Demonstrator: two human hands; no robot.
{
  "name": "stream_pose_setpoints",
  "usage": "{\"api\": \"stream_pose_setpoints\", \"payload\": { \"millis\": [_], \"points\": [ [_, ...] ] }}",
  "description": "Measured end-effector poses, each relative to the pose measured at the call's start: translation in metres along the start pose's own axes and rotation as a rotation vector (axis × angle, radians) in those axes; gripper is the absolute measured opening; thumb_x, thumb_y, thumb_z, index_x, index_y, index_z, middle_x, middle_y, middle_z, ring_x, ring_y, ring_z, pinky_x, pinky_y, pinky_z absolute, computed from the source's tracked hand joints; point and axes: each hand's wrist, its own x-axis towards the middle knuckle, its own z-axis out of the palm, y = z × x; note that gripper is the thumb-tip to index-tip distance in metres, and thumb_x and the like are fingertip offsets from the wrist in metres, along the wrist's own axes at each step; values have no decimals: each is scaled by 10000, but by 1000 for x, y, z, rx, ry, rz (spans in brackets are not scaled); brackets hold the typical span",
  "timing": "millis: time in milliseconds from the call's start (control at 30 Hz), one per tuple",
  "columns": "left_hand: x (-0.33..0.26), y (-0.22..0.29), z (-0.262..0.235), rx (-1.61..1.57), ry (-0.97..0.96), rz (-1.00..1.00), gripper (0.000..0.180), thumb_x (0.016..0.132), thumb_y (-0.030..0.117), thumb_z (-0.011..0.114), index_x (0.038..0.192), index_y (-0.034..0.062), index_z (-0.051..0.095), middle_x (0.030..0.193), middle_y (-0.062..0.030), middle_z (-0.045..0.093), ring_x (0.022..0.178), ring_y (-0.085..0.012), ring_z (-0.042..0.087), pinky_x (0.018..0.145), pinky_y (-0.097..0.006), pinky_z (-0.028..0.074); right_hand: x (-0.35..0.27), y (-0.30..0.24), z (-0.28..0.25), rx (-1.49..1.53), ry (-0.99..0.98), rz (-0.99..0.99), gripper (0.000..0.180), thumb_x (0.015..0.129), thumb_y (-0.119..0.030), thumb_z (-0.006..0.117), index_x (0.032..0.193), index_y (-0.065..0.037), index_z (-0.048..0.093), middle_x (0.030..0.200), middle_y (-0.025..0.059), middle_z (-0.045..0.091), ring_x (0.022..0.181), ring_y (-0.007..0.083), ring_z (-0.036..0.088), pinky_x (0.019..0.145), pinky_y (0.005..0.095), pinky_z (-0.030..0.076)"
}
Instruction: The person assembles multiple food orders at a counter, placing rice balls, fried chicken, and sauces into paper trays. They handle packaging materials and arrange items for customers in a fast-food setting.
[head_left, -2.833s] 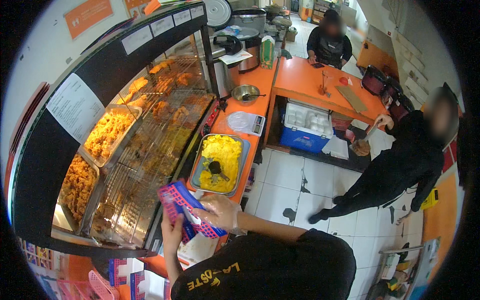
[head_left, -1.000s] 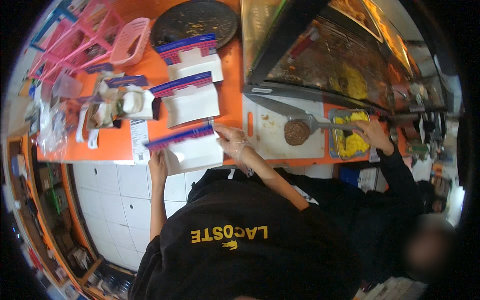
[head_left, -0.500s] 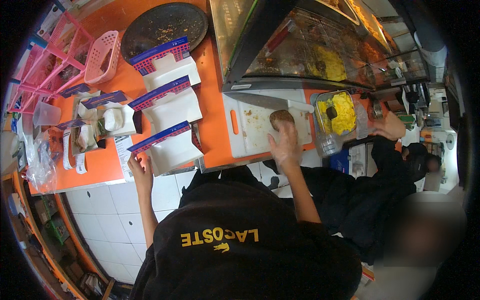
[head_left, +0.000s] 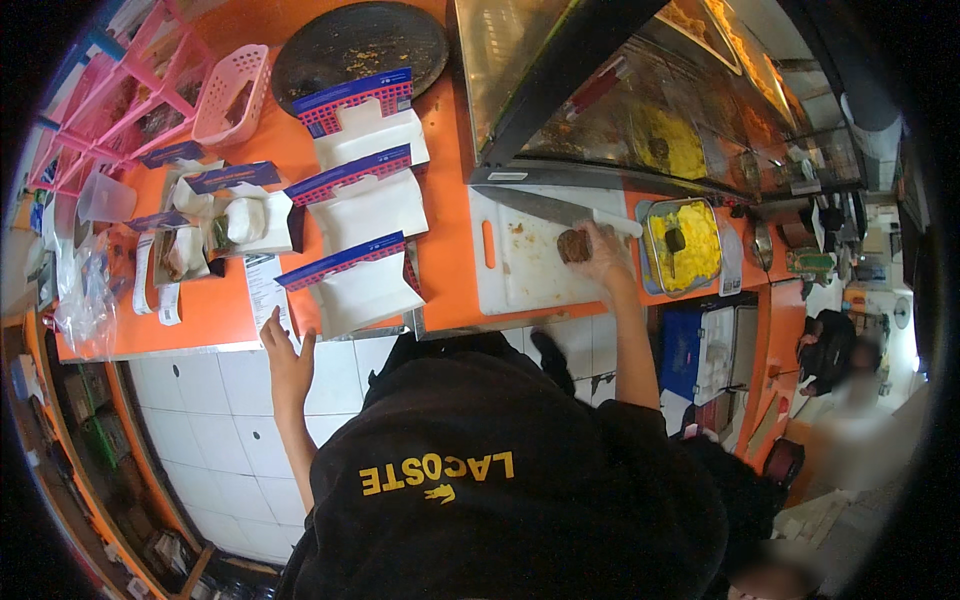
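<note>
A black short-sleeved top bearing yellow lettering and a small yellow emblem is worn, and both forearms and hands, left hand (head_left: pixel 287 362) and right hand (head_left: pixel 603 252), are left bare.

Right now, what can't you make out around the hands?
- Head view: right hand covers part of the brown food piece on the white cutting board; grip unclear.
- Knife: blade tip runs under the display case frame.
- Left hand at the counter edge; palm hidden, contact unclear.
- Pink baskets: contents too small.
- Person at lower right: blurred.
</note>
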Motion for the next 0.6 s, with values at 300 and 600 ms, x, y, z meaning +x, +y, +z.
{"api": "stream_pose_setpoints", "payload": {
  "millis": [300,600],
  "points": [
    [-26,37,-29,92,-370,-69,573,905,370,550,1357,54,394,1271,-218,495,1064,-352,583,889,-421,479,-23,-64,-17,-242,-41,-116,679,656,-241,747,1273,-281,467,1308,156,425,1203,384,451,987,458,411],
    [-30,94,-3,60,-600,5,514,907,364,552,1293,32,475,1188,-201,569,989,-303,626,860,-381,483,-31,-93,-2,-178,-84,-266,837,664,-426,768,1381,-254,371,1405,176,349,1326,396,299,1052,543,308]
  ]
}}
